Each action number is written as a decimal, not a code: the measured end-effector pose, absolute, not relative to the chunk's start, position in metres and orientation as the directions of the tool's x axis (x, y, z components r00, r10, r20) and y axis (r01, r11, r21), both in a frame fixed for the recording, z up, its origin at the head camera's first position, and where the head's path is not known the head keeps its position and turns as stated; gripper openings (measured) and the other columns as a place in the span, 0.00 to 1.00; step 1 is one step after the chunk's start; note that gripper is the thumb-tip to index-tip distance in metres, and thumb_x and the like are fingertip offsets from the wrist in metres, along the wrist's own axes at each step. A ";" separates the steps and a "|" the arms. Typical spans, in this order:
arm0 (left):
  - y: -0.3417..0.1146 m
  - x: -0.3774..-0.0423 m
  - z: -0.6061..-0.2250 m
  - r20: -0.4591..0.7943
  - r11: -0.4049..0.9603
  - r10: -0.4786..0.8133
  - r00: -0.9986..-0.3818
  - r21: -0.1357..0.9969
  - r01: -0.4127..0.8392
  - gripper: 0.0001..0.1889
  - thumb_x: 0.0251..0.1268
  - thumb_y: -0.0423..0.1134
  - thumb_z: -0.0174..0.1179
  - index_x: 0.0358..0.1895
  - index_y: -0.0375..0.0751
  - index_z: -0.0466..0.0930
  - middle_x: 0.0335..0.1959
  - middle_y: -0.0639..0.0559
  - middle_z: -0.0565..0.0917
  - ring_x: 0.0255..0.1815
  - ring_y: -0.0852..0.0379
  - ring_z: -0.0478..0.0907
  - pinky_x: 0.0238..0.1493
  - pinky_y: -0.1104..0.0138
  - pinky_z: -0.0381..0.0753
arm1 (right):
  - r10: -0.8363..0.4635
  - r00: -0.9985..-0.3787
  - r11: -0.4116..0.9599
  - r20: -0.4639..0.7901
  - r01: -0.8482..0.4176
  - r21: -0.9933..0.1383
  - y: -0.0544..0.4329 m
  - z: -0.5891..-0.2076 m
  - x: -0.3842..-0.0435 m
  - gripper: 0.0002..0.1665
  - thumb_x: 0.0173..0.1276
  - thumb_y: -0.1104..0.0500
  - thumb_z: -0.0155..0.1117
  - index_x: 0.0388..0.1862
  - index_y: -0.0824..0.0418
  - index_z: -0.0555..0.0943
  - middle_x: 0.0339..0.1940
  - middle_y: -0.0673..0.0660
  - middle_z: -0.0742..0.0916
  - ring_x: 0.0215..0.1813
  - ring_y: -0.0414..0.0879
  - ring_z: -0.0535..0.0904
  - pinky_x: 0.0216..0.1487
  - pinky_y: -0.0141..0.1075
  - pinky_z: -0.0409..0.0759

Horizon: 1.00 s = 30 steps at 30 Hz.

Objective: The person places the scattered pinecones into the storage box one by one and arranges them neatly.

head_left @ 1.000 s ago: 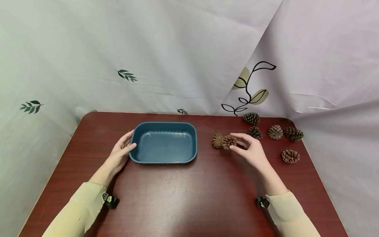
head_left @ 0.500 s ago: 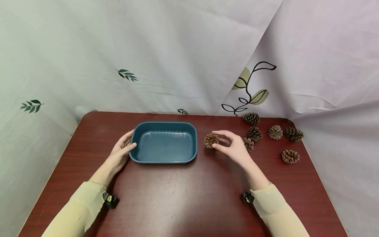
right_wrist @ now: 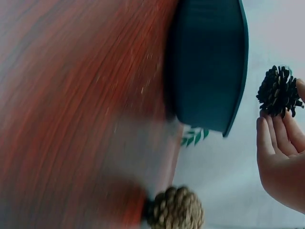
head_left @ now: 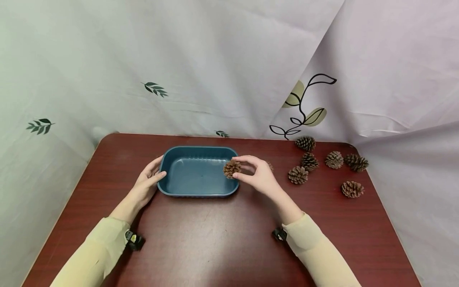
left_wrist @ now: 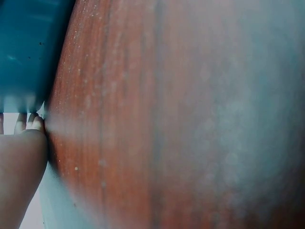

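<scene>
We could pass a hand at six o'clock of the blue tray; at nine the left hand blocks us, at three the right hand with its pinecone, then loose pinecones, and at twelve the hanging cloth.

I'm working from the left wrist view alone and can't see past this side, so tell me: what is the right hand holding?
Observer: The right hand pinches a pine cone between its thumb and fingers.
Operator: Is that cone touching the teal rectangular tub?
Observer: No. In the right wrist view, a strip of the pale curtain shows between the two, so they are apart.
Operator: And how many cones are out there besides the held one?
Observer: The head view shows six cones toward the right side of the table, plus a seventh cone mostly hidden behind the right hand.
</scene>
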<state>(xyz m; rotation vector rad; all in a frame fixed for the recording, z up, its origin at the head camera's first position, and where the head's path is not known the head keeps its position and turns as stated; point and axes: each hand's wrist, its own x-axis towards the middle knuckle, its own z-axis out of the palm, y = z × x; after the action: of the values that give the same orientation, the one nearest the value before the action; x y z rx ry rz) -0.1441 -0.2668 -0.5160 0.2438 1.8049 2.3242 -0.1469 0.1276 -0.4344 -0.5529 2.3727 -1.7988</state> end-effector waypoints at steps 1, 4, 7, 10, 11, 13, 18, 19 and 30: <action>-0.267 -0.144 -0.516 0.013 -0.242 0.247 -0.969 0.969 -0.048 0.31 0.84 0.26 0.49 0.85 0.41 0.57 0.71 0.68 0.77 0.69 0.71 0.77 0.61 0.77 0.81 | -0.360 -0.925 0.228 0.120 -0.211 -0.950 0.124 -0.435 -0.147 0.28 0.67 0.71 0.76 0.66 0.69 0.83 0.65 0.68 0.86 0.67 0.62 0.84 0.69 0.42 0.82; -0.266 -0.145 -0.515 0.008 -0.248 0.246 -0.969 0.967 -0.055 0.31 0.83 0.26 0.49 0.85 0.42 0.58 0.71 0.68 0.77 0.68 0.71 0.77 0.60 0.77 0.81 | -0.384 -0.918 0.231 0.098 -0.198 -0.953 0.113 -0.436 -0.149 0.28 0.68 0.70 0.76 0.67 0.67 0.83 0.67 0.67 0.85 0.69 0.62 0.83 0.71 0.45 0.81; -0.266 -0.145 -0.514 0.005 -0.256 0.242 -0.970 0.965 -0.059 0.31 0.83 0.25 0.49 0.84 0.43 0.59 0.70 0.68 0.78 0.68 0.71 0.77 0.60 0.77 0.81 | -0.404 -0.911 0.234 0.081 -0.188 -0.954 0.100 -0.437 -0.149 0.28 0.68 0.69 0.76 0.67 0.66 0.83 0.67 0.66 0.85 0.69 0.62 0.82 0.71 0.50 0.80; -0.266 -0.145 -0.514 0.005 -0.260 0.242 -0.970 0.964 -0.060 0.31 0.83 0.25 0.49 0.84 0.43 0.59 0.70 0.68 0.78 0.68 0.71 0.77 0.60 0.77 0.81 | -0.423 -0.903 0.234 0.075 -0.188 -0.954 0.088 -0.439 -0.150 0.28 0.68 0.68 0.77 0.67 0.66 0.83 0.67 0.65 0.85 0.70 0.61 0.82 0.71 0.48 0.81; -0.266 -0.145 -0.514 0.006 -0.263 0.242 -0.970 0.963 -0.060 0.31 0.83 0.25 0.49 0.84 0.43 0.59 0.70 0.68 0.78 0.68 0.71 0.77 0.60 0.77 0.81 | -0.430 -0.899 0.231 0.077 -0.192 -0.954 0.083 -0.439 -0.150 0.28 0.68 0.68 0.77 0.66 0.66 0.83 0.67 0.65 0.85 0.70 0.61 0.82 0.71 0.45 0.81; -0.266 -0.145 -0.514 0.008 -0.265 0.243 -0.970 0.963 -0.058 0.31 0.83 0.25 0.48 0.84 0.43 0.59 0.70 0.68 0.78 0.68 0.71 0.77 0.60 0.77 0.81 | -0.445 -0.892 0.232 0.080 -0.201 -0.952 0.076 -0.440 -0.150 0.28 0.67 0.67 0.77 0.66 0.66 0.83 0.66 0.65 0.86 0.70 0.60 0.81 0.70 0.40 0.82; -0.265 -0.144 -0.515 0.009 -0.263 0.240 -0.971 0.963 -0.056 0.31 0.83 0.25 0.48 0.84 0.44 0.60 0.70 0.68 0.78 0.68 0.72 0.77 0.60 0.77 0.81 | -0.475 -0.878 0.243 0.057 -0.193 -0.951 0.060 -0.445 -0.149 0.27 0.69 0.66 0.77 0.67 0.65 0.83 0.67 0.64 0.86 0.71 0.58 0.81 0.70 0.39 0.82; -0.265 -0.144 -0.515 0.008 -0.261 0.238 -0.971 0.964 -0.056 0.31 0.83 0.25 0.49 0.84 0.44 0.61 0.70 0.68 0.78 0.68 0.72 0.77 0.60 0.77 0.81 | -0.478 -0.877 0.246 0.051 -0.190 -0.950 0.056 -0.446 -0.148 0.27 0.69 0.66 0.77 0.66 0.65 0.84 0.67 0.64 0.86 0.71 0.58 0.81 0.70 0.39 0.82; -0.266 -0.145 -0.516 0.008 -0.267 0.235 -0.972 0.962 -0.057 0.31 0.83 0.24 0.49 0.84 0.43 0.60 0.69 0.67 0.79 0.68 0.71 0.78 0.60 0.76 0.81 | -0.518 -0.855 0.309 0.020 -0.208 -0.928 0.023 -0.455 -0.145 0.26 0.69 0.60 0.78 0.65 0.59 0.85 0.65 0.60 0.87 0.66 0.55 0.86 0.67 0.39 0.84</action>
<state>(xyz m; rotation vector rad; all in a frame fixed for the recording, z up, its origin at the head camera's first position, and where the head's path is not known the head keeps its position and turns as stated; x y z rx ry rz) -0.1448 -0.2660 -0.5161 0.2214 1.7770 2.3532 -0.1453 0.0228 -0.4551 -0.6578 2.2962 -1.5632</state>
